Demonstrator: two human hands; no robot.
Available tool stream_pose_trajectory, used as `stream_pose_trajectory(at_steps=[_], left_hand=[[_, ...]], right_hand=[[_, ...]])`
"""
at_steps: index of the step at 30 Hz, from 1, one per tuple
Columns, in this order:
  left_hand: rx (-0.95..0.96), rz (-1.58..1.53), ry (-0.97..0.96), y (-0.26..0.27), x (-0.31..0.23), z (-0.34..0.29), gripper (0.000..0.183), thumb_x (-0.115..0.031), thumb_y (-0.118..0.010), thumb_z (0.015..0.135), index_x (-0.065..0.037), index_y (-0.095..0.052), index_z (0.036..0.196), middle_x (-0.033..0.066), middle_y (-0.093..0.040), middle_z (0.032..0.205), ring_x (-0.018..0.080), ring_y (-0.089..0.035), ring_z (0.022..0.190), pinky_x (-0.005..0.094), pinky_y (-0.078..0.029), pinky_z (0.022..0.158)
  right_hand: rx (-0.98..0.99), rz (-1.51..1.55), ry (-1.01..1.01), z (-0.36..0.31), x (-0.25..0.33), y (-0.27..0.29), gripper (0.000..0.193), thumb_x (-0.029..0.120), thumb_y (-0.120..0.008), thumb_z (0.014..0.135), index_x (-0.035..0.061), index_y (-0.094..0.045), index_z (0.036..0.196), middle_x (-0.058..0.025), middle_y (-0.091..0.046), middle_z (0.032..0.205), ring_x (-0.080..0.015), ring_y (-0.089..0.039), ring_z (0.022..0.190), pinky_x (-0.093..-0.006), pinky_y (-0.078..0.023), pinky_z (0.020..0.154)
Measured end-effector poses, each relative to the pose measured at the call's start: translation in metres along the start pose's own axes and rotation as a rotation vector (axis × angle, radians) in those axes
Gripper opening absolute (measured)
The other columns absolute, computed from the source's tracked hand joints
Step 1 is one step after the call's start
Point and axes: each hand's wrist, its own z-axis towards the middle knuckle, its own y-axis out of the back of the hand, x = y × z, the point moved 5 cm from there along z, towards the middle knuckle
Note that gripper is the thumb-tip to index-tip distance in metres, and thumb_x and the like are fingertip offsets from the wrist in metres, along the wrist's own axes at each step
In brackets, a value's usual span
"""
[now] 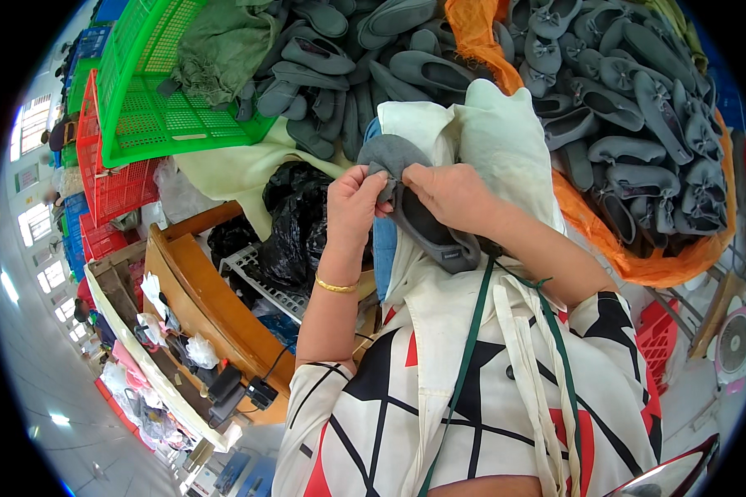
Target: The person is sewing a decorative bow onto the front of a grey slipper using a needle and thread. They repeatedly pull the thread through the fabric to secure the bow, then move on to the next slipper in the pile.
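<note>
A grey fabric flat shoe (441, 238) lies in front of my body, over white cloth (506, 137) on my lap, its rounded toe (394, 151) pointing away from me. At the front of the shoe's opening, my left hand (358, 199) is closed, thumb and fingers pinching the grey fabric. Close beside it, my right hand (452, 195) pinches the same area with bent fingers. The fingers hide the small piece between them, perhaps the bow, so its details cannot be made out.
Grey shoes (414, 70) are heaped beyond my hands, by a green plastic crate (186, 124). An orange sack (630, 269) at the right holds many bow-trimmed shoes (638, 178). To the left are a black plastic bag (294, 236) and a wooden table (215, 315). A fan (734, 344) stands far right.
</note>
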Motion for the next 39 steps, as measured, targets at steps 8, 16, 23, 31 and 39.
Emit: stream_pose_trajectory(at_steps=[8, 16, 23, 31, 39], left_hand=[[-0.016, 0.006, -0.009, -0.001, -0.001, 0.000, 0.012, -0.014, -0.066, 0.091, -0.003, -0.067, 0.089, 0.0013, -0.066, 0.070, 0.0063, -0.057, 0.050, 0.0184, -0.045, 0.047], [0.036, 0.017, 0.045, 0.001, -0.003, 0.002, 0.013, -0.016, -0.063, 0.091, -0.005, -0.066, 0.085, -0.0008, -0.063, 0.069, 0.0065, -0.056, 0.051, 0.0195, -0.045, 0.048], [0.113, -0.150, 0.152, 0.004, 0.000, 0.004, 0.011, -0.016, -0.062, 0.093, -0.006, -0.065, 0.088, 0.0013, -0.065, 0.072, 0.0091, -0.058, 0.052, 0.0209, -0.048, 0.052], [0.114, -0.135, 0.092, 0.000, 0.002, 0.000, 0.014, -0.017, -0.065, 0.093, -0.005, -0.066, 0.088, 0.0014, -0.066, 0.072, 0.0083, -0.060, 0.056, 0.0206, -0.048, 0.053], [0.029, -0.035, -0.017, -0.001, 0.004, -0.001, 0.013, -0.014, -0.068, 0.092, -0.002, -0.069, 0.090, 0.0025, -0.068, 0.073, 0.0064, -0.059, 0.053, 0.0181, -0.048, 0.050]], right_hand=[[0.008, 0.084, 0.021, 0.004, 0.002, 0.009, 0.007, 0.012, -0.058, 0.089, 0.0070, -0.058, 0.094, -0.0164, -0.063, 0.069, -0.0385, -0.063, 0.065, -0.0485, -0.049, 0.056], [0.046, 0.140, -0.058, 0.004, 0.004, 0.005, 0.009, 0.011, -0.056, 0.094, 0.0078, -0.056, 0.102, -0.0177, -0.065, 0.081, -0.0388, -0.064, 0.073, -0.0458, -0.051, 0.062], [-0.119, 0.112, -0.067, -0.001, 0.012, -0.010, 0.008, 0.010, -0.054, 0.094, 0.0049, -0.050, 0.099, -0.0188, -0.063, 0.076, -0.0395, -0.064, 0.071, -0.0464, -0.050, 0.060], [-0.185, 0.432, -0.255, 0.015, 0.007, -0.009, 0.013, 0.010, -0.056, 0.095, 0.0023, -0.047, 0.101, -0.0213, -0.062, 0.077, -0.0423, -0.062, 0.074, -0.0466, -0.048, 0.064], [-0.172, 0.285, -0.098, 0.024, 0.013, 0.017, 0.004, 0.008, -0.060, 0.093, 0.0054, -0.057, 0.092, -0.0135, -0.060, 0.084, -0.0308, -0.062, 0.075, -0.0364, -0.048, 0.067]])
